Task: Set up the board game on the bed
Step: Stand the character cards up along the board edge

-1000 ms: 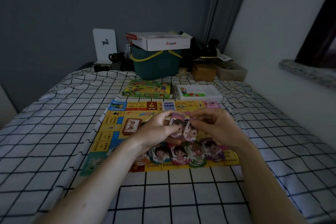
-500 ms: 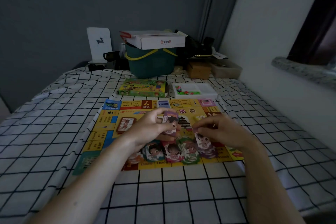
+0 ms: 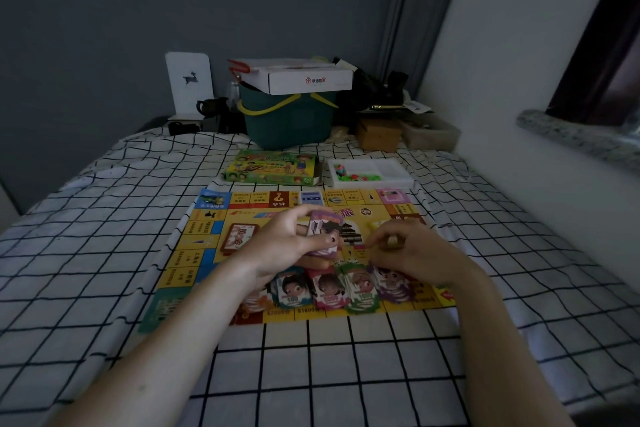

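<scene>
Fingers of the left hand [image 3: 287, 239] curl round a small stack of play money [image 3: 323, 234], thumb across its face, holding it upright above the middle of the game board [image 3: 194, 243]; held that way, the top note is probably easy to peel off for sorting. The right hand [image 3: 412, 250] hovers just beside it, low over the board, with fingers bent and the tips drawn together as though pinching something small, but I cannot tell whether anything is between them.

Below both hands, along the near edge of the board, lies a row of money piles [image 3: 332, 291], overlapping side by side in different colours. That layout suggests the notes are being sorted by value, so the right hand is likely about to take or lay down another note.

Further left on the board sits a deck of cards [image 3: 239, 236], face down, apart from the hands. The board itself lies flat on the checked bed cover [image 3: 86, 253], roughly central.

Beyond its far edge rest the game box [image 3: 273, 168] and a white tray [image 3: 398, 172] with small coloured pieces in one corner, both within reach, apparently waiting their turn. A green bucket [image 3: 287, 121] with a cardboard box on top stands at the head of the bed.
</scene>
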